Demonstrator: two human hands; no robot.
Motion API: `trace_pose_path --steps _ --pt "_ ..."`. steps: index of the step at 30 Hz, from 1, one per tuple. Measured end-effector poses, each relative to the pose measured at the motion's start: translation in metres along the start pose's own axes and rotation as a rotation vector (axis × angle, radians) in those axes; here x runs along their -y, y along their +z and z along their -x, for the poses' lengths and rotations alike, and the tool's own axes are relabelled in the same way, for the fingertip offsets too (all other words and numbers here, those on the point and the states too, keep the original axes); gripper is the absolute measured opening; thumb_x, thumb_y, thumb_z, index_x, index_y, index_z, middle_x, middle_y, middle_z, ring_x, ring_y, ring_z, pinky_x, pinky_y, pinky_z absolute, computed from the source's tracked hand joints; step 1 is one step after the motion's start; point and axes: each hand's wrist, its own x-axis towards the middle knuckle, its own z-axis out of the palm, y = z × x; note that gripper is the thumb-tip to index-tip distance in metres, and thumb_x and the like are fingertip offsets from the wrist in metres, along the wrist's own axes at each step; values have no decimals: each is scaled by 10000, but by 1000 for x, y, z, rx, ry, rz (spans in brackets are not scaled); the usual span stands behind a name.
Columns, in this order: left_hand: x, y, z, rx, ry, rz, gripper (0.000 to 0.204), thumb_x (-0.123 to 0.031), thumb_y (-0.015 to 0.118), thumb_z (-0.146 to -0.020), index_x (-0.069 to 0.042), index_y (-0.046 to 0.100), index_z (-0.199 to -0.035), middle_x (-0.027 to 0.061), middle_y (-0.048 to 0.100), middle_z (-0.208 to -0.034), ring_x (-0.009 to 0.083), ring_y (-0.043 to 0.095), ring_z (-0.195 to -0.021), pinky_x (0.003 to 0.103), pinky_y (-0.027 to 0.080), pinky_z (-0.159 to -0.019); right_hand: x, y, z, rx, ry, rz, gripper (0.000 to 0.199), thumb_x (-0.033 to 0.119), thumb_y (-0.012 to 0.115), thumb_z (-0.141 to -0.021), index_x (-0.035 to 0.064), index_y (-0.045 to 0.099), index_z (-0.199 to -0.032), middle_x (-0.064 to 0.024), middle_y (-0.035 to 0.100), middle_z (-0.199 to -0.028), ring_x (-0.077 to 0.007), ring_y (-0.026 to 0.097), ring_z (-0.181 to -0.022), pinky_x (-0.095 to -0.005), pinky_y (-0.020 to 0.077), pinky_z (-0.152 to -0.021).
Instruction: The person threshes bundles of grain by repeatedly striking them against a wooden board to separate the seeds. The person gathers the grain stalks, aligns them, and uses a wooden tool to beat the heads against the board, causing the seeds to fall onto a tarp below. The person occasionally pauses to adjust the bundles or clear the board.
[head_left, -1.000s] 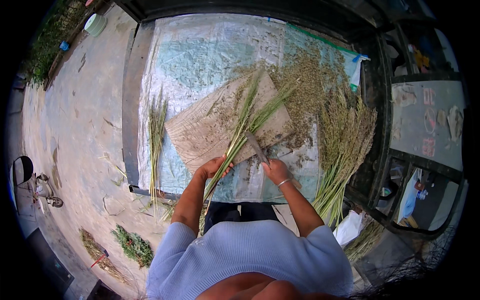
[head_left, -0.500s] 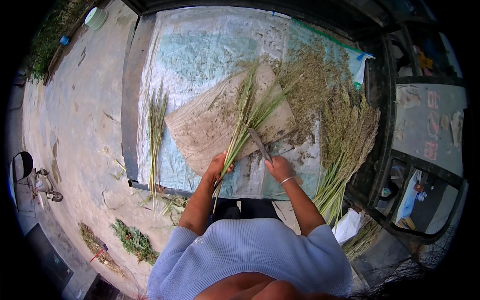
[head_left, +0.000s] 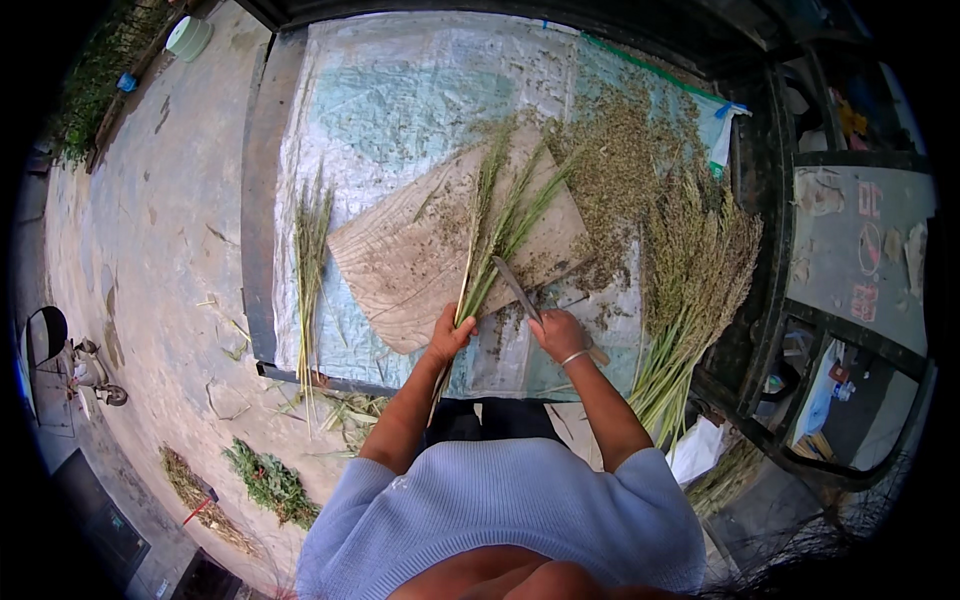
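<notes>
At the board's near edge, the left hand clenches stalks slanting up across it; the right hand grips a knife angled toward them.

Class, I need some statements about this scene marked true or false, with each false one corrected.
1. The left hand grips green stalks. True.
2. The right hand holds scissors. False: it holds a long-bladed tool.
3. A brown board lies on the sheet. True.
4. A thin bundle lies left of the board. True.
5. The person's sleeves are red. False: they are pale blue.
</notes>
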Motion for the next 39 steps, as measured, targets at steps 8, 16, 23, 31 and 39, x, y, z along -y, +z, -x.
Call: trace_pose_path --steps 8,16,23,31,39 --pt "1 -13 -3 190 -186 191 255 -297 468 -932 -68 549 -1009 53 584 -752 78 486 -568 214 384 -493 -5 15 1 -40 -23 4 253 256 613 -792 24 556 -708 -149 568 -681 -331 559 -686 -420 456 -640" --pt "-15 4 5 -62 -136 390 313 -223 463 -933 -43 535 -1178 72 608 -850 82 501 -591 190 427 -517 -7 21 0 -71 -32 -3 250 246 616 -790 21 547 -706 -154 563 -675 -327 558 -678 -416 454 -635" --pt "7 2 1 -342 30 -5 190 -151 517 -904 -4 633 -938 58 610 -662 104 541 -485 248 438 -434 0 19 -4 -61 -27 4 254 245 618 -793 22 536 -705 -155 553 -673 -330 553 -673 -416 454 -626" --pt "5 3 -3 -603 265 -493 200 -160 578 -861 -23 554 -717 63 550 -554 123 511 -472 275 413 -462 -5 30 -1 -48 12 -4 269 270 614 -802 10 567 -750 -155 569 -688 -331 560 -687 -425 454 -640" --pt "9 -17 -7 -381 -13 30 199 -115 684 -773 -57 521 -675 -37 518 -594 27 424 -534 200 356 -470 -1 25 -1 -63 12 -33 267 248 621 -794 -4 553 -742 -184 564 -694 -356 557 -682 -424 460 -621"
